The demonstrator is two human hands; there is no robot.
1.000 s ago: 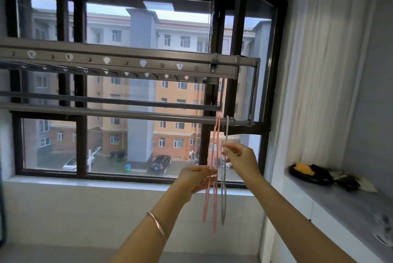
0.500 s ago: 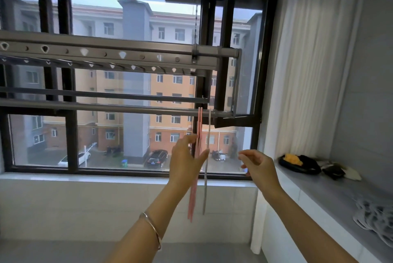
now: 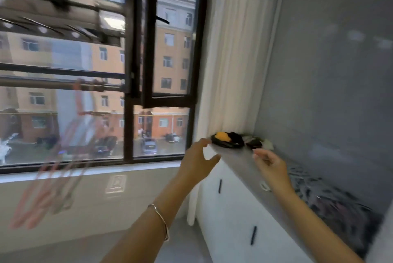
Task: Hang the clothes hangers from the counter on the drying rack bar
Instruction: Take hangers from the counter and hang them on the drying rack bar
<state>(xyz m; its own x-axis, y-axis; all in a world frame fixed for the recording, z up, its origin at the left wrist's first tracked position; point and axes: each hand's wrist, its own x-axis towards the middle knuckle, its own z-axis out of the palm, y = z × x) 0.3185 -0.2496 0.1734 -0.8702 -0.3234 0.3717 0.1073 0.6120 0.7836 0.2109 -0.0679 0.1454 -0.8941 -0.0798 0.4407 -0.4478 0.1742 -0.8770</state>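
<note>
Hangers (image 3: 73, 128) up on the drying rack bar (image 3: 53, 84), more waiting.
Head view: the pink ones hang blurred at far left, hooked on. My left hand (image 3: 197, 158) is spread, my right hand (image 3: 272, 167) loosely curled, both empty and out over the counter (image 3: 240, 156). A blurred heap (image 3: 331, 196) lies there, probably more of them, so I reckon the next grab comes here.

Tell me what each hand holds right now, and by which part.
Nothing. The left hand and right hand are both empty and open near the counter; the pink hangers hang on the bar.
</note>
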